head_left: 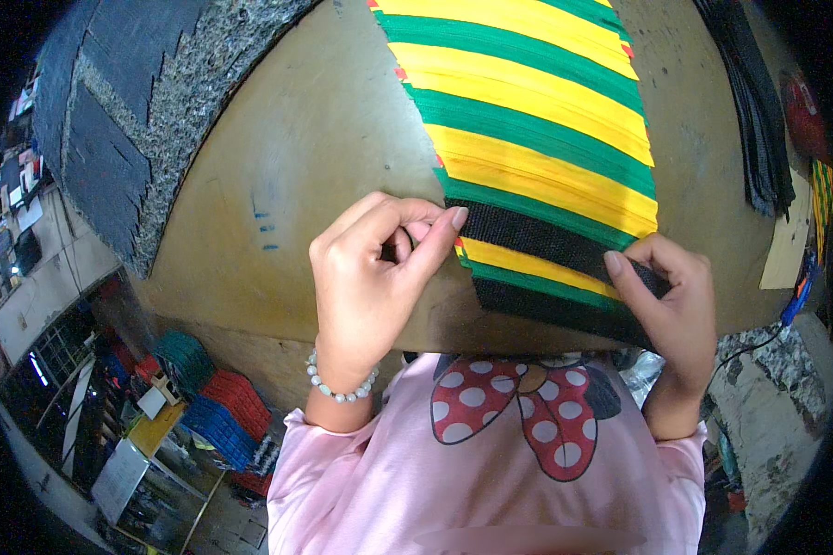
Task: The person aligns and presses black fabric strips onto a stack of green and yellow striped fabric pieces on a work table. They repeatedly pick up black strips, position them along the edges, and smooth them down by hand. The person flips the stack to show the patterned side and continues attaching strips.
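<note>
A black woven strip [537, 238] lies across the near part of a band of overlapping yellow and green strips [537, 139]. At its left end, my left hand [366, 268], with a beaded bracelet on the wrist, is closed, thumb and forefinger pinching the strip. The other end sits between the thumb and bent fingers of my right hand [673, 291], also closed. Below it show a yellow stripe, a green stripe and a second black strip [546, 305] along the near end of the band. Small red bits stick out at the band's side edges.
The band rests on a worn brown table [315, 129]. Dark jagged-edged sheets [111, 139] lie on a speckled pad at the left. Long black strips [750, 111] hang together at the right, near a rounded red object [803, 116]. Blue and red stacks [222, 425] stand below left.
</note>
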`<state>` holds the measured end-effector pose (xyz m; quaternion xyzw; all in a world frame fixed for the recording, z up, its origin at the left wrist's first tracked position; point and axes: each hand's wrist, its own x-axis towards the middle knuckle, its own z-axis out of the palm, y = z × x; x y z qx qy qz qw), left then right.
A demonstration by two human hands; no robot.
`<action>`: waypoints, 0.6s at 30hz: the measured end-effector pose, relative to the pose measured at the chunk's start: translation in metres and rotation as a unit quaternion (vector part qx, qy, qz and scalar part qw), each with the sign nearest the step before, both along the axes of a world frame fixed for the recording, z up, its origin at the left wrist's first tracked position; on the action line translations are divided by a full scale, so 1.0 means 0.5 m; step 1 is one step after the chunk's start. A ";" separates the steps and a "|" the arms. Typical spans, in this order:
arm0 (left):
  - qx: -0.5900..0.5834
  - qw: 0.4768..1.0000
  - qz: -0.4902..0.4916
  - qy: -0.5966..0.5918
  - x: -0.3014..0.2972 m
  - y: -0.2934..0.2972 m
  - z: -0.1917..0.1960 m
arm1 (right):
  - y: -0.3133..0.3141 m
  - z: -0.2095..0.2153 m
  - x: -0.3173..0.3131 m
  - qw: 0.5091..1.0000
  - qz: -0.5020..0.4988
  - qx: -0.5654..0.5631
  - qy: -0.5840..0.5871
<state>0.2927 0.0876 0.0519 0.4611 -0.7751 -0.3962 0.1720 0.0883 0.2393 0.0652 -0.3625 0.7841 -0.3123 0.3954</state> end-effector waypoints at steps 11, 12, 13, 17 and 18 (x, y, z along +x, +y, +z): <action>0.018 1.000 0.015 -0.004 -0.002 0.002 -0.001 | -0.004 -0.002 0.000 1.000 -0.008 0.016 0.001; 0.014 1.000 0.014 -0.005 -0.003 0.002 -0.002 | -0.004 -0.004 0.001 1.000 -0.009 0.015 0.002; 0.013 1.000 0.013 -0.005 -0.003 0.002 -0.002 | -0.003 -0.005 0.001 0.999 -0.013 0.032 0.004; 0.008 1.000 0.012 -0.004 -0.004 0.004 -0.006 | 0.001 -0.007 -0.002 1.000 -0.004 0.020 0.007; 0.010 1.000 0.012 -0.007 -0.005 0.005 -0.007 | 0.002 -0.009 -0.003 1.000 -0.005 0.021 0.004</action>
